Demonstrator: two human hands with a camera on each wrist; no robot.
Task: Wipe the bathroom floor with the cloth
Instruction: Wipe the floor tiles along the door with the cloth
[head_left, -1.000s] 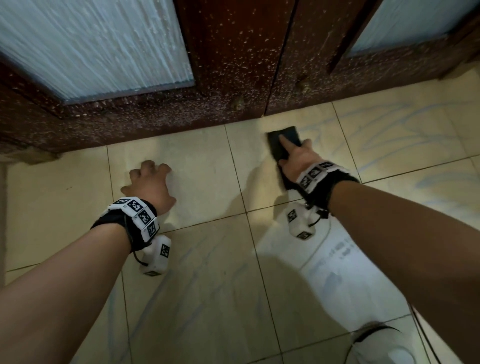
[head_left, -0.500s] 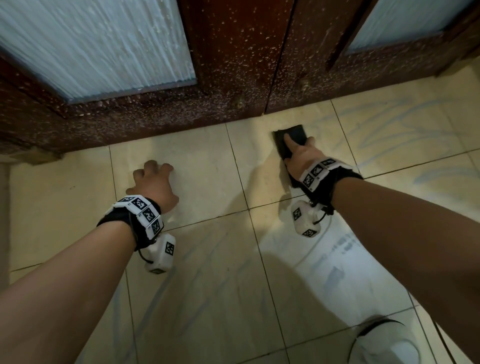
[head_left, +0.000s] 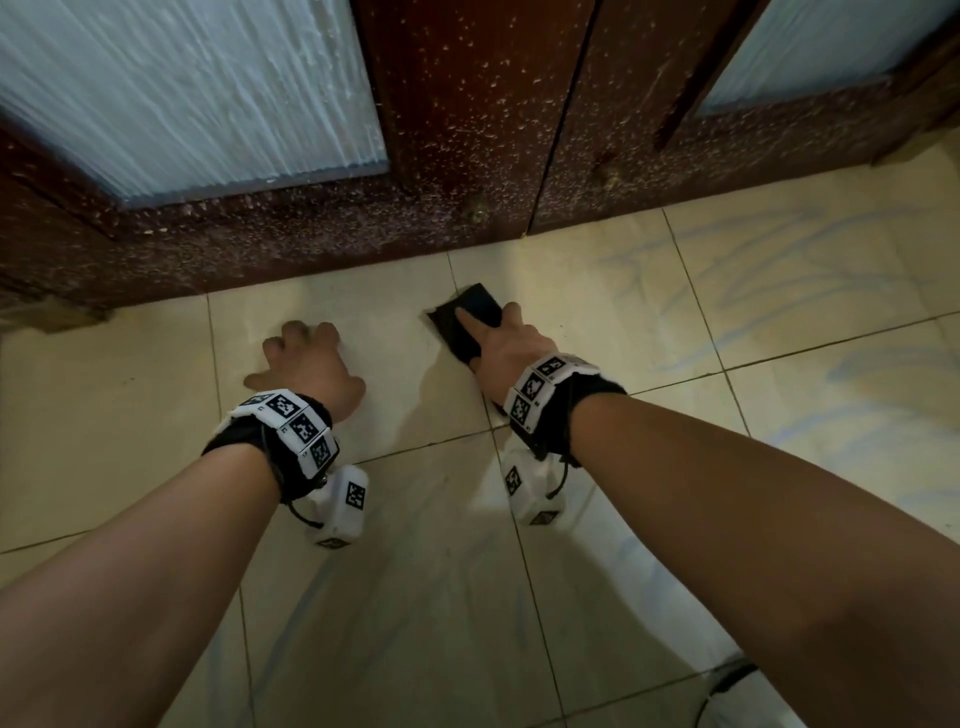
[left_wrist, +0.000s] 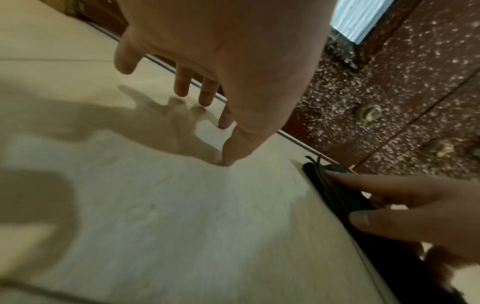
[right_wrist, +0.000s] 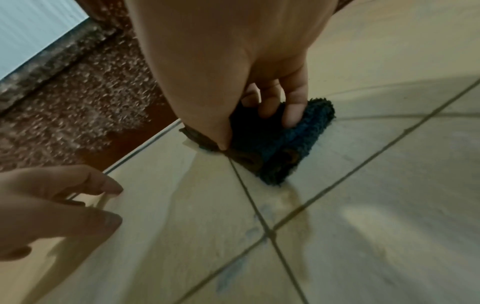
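Right hand (head_left: 506, 345) presses the folded dark blue cloth (head_left: 470, 322) flat on the beige tiled floor (head_left: 675, 312), just short of the wooden door (head_left: 467, 130). Index finger lies straight along the top; the other fingers (right_wrist: 294, 102) curl over the cloth's far edge. Left hand (head_left: 306, 369) holds nothing: fingers spread and bent, fingertips (left_wrist: 228, 158) planted on the tile, palm raised. Hands near each other, not touching.
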